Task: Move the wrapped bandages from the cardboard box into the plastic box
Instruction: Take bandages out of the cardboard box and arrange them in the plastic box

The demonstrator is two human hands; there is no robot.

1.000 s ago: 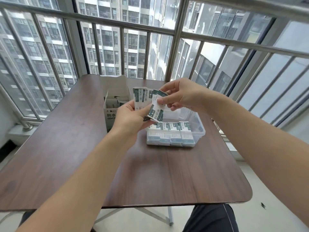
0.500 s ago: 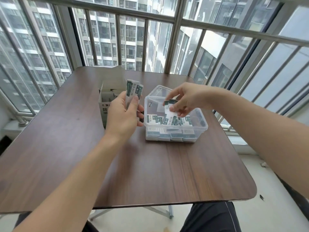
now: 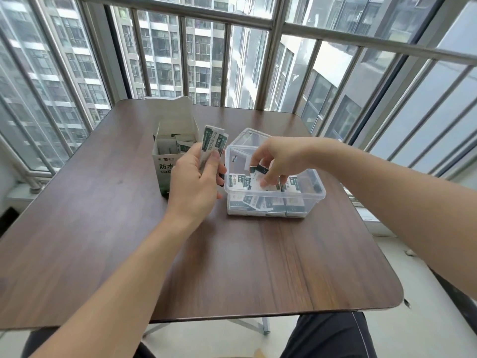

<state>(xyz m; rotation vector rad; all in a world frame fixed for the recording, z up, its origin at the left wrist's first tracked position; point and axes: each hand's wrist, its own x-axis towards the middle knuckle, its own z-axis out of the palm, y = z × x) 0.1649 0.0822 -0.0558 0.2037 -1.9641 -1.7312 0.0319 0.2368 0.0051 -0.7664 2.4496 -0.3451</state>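
- The left hand [image 3: 196, 182] is grasping a small stack of wrapped bandages [image 3: 213, 142], thumb on the near face and fingers curled behind; the stack is standing upright above the table [image 3: 232, 267], in the gap between the two boxes.
- The right hand [image 3: 277, 157] is reaching down into the plastic box [image 3: 316, 195] from above its right rim, fingertips [image 3: 263, 182] pinching a single wrapped bandage [image 3: 256, 174] that is tilting against the packets already inside.
- The plastic box is sitting towards the far right part of the table, clear-walled, with rows of green-and-white wrapped bandages lying along its floor and showing through the near wall.
- A clear lid [image 3: 249, 136] is lying just behind the plastic box, touching or nearly touching its far rim; which, I cannot tell.
- The cardboard box [image 3: 165, 164] is standing upright just left of the left hand, towards the far middle of the table, its top flap [image 3: 175, 115] raised at the back; more wrapped packets are showing inside it, below the rim.
- The two boxes are standing near each other, apart, with the left hand between them.
- Beyond the far edge of the table a metal window railing [image 3: 271, 47] is running across, with tower blocks behind the glass.
- The person's dark trousers [image 3: 327, 337] are showing under the near edge.
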